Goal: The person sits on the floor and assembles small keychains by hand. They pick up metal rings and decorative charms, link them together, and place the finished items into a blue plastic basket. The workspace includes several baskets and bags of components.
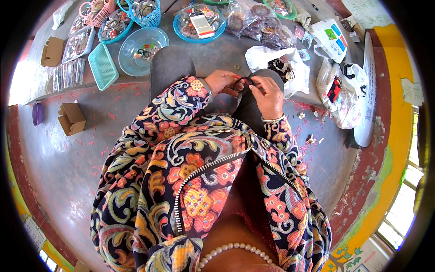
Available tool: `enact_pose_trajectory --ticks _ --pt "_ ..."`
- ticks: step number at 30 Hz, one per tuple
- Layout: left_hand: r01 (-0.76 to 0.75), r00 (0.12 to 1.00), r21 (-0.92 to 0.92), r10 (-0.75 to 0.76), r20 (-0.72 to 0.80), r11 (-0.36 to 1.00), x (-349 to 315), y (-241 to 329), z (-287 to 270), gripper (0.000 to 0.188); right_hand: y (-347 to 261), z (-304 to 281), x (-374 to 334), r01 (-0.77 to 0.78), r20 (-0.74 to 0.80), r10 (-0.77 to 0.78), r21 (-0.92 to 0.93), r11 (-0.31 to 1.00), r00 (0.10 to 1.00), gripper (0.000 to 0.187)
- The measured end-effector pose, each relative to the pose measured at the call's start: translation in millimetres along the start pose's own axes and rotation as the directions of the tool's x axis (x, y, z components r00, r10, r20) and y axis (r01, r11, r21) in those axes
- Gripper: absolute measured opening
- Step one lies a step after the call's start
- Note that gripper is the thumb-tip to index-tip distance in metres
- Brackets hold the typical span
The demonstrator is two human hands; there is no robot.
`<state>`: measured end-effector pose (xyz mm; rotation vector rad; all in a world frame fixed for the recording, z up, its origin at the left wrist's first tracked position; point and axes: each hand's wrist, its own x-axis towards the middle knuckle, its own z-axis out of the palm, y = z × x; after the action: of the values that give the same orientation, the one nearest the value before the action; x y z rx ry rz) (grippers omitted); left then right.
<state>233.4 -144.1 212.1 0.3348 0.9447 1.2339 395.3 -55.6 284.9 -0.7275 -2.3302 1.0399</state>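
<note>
Over my knees, both hands meet around a thin black band (245, 78) bent into a loop, which looks like an elastic hair tie. My left hand (220, 83) is closed, its fingertips pinching the left side of the loop; a bit of red shows at those fingertips, too small to name. My right hand (268, 96) pinches the right side between thumb and fingers. Just beyond my right knee, a white plastic bag (300, 78) lies open with dark bands (282, 69) inside.
A clear blue basin (128, 60) with small colourful pieces stands beyond my left knee, beside a teal basket (102, 68). Farther off are a blue tray (180, 32) of packets and clear bags of dark bands (267, 31). Plastic bags (337, 97) sit right; a cardboard box (72, 119) left.
</note>
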Motion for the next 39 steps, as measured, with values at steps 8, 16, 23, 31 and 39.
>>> enact_pose_trajectory --ticks 8,16,23,31,39 --pt "0.014 1.0 0.047 -0.015 0.025 0.999 0.0 -0.1 -0.4 0.025 2.5 5.1 1.2 0.193 0.006 -0.196 -0.21 0.958 0.981 0.015" --pt "-0.022 1.0 0.119 0.02 0.014 0.993 -4.0 4.1 2.4 0.029 8.3 8.7 1.1 0.122 -0.089 -0.135 -0.14 0.983 0.987 0.017" --pt "-0.018 0.999 0.15 0.011 0.048 0.989 -9.6 7.9 7.5 0.031 8.5 8.8 -0.1 0.093 -0.04 -0.098 -0.12 0.988 0.994 0.015" --pt "-0.006 0.997 0.12 -0.002 0.072 0.993 -8.5 4.3 6.7 0.032 0.9 7.5 1.4 0.372 0.011 -0.389 -0.323 0.87 0.921 0.013" --pt "0.054 0.996 0.011 -0.055 0.072 0.998 -1.3 -0.1 -3.6 0.031 -12.0 9.4 -1.6 0.481 0.019 -0.534 -0.46 0.746 0.846 0.015"
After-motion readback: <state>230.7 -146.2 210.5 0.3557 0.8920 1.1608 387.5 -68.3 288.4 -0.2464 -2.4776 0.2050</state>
